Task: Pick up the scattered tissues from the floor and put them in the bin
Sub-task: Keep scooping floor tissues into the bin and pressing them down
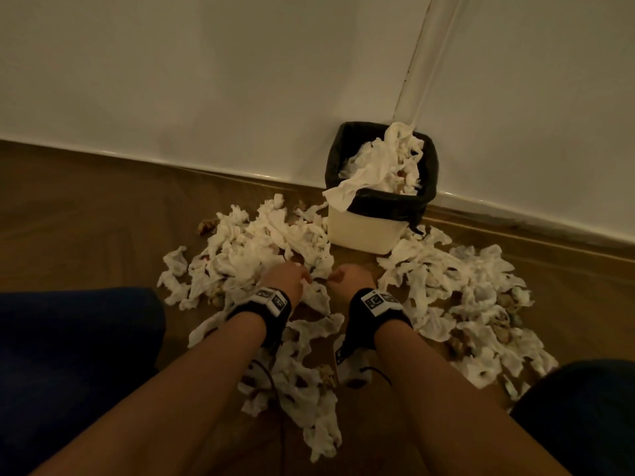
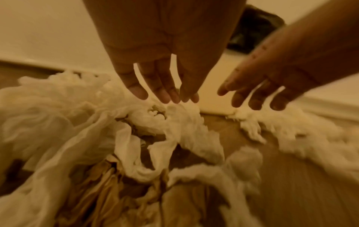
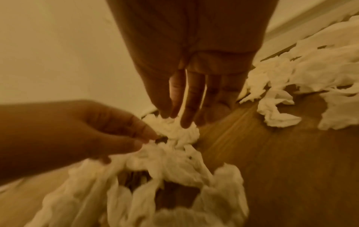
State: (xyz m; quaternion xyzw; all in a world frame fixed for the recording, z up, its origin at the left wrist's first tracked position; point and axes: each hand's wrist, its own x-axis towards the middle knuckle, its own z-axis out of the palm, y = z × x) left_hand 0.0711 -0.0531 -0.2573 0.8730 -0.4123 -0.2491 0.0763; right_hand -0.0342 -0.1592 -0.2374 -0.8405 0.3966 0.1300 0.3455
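Below, tissues (image 1: 261,242) lie touching both hands' fingertips (image 2: 165,98), near the bin (image 1: 374,201).

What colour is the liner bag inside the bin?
Black; the liner folds over the cream-white bin. Clearest in the head view.

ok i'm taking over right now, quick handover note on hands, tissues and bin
Left hand: open, fingers straight, tips reaching into the tissues left of the bin.
Right hand: open, fingertips at the same clump, holding nothing.
Done: bin by the wall is already heaped, one tissue drooping over its rim.
Left: big piles on the floor on both sides of the bin and near the knees.
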